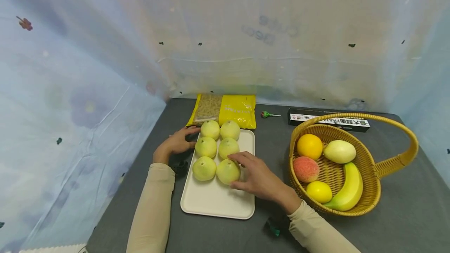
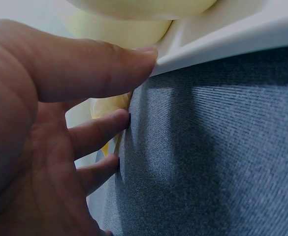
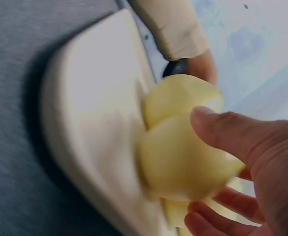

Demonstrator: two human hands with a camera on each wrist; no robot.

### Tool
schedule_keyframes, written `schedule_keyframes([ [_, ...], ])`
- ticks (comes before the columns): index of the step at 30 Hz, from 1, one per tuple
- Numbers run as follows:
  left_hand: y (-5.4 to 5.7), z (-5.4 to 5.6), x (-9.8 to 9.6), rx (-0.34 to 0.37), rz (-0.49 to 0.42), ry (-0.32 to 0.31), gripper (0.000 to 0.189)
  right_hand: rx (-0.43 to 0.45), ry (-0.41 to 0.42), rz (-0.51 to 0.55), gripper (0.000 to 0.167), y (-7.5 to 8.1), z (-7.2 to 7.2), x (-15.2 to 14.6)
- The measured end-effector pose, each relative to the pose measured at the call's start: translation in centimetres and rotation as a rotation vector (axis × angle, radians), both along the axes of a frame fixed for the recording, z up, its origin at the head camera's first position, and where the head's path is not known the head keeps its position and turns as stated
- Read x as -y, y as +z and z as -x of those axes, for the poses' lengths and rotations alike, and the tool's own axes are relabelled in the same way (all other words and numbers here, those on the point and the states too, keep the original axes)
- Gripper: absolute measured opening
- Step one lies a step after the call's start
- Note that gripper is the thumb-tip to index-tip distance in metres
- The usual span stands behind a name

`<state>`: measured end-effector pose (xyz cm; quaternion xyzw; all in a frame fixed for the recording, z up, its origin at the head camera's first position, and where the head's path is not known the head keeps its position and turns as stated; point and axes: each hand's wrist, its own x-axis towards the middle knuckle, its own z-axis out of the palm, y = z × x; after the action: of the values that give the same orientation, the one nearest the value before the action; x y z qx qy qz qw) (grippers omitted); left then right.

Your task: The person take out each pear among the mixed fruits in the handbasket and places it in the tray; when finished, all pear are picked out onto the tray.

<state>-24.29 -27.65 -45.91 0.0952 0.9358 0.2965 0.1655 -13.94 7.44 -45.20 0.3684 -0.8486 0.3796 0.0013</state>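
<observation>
Several pale yellow-green pomelos [image 1: 204, 168] stand in two columns on a cream rectangular tray [image 1: 218, 206]. My right hand [image 1: 258, 177] is at the nearest pomelo of the right column [image 3: 183, 160]. In the right wrist view its thumb lies on one side of that pomelo and its curled fingers on the other. My left hand [image 1: 177, 141] is beside the tray's far left edge, fingers spread and holding nothing. Its thumb [image 2: 99, 69] touches the tray rim in the left wrist view, and its other fingertips are at the dark cloth.
A wicker basket [image 1: 373, 190] holds an orange, a peach, a lemon, a banana and a pale fruit. Behind the tray lies a yellow pasta bag [image 1: 239, 110]. A lollipop [image 1: 268, 114] and a black pasta box [image 1: 327, 118] lie at the back, before a hanging curtain [image 1: 281, 50].
</observation>
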Motion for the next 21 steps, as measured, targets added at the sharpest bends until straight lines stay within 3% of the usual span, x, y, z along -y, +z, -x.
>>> schedule_keyframes([
  [7,0.0,0.0,0.0,0.001,-0.001,-0.001,0.069,0.084,0.071,0.065,0.067,3.5,-0.2,-2.7],
  [14,-0.1,0.0,0.0,0.005,0.004,-0.005,0.069,0.165,0.101,0.181,0.062,7.3,-1.1,-7.8],
  [21,0.1,0.2,0.1,0.007,0.015,-0.012,0.069,0.106,-0.002,0.167,0.071,9.9,-2.0,-14.3],
])
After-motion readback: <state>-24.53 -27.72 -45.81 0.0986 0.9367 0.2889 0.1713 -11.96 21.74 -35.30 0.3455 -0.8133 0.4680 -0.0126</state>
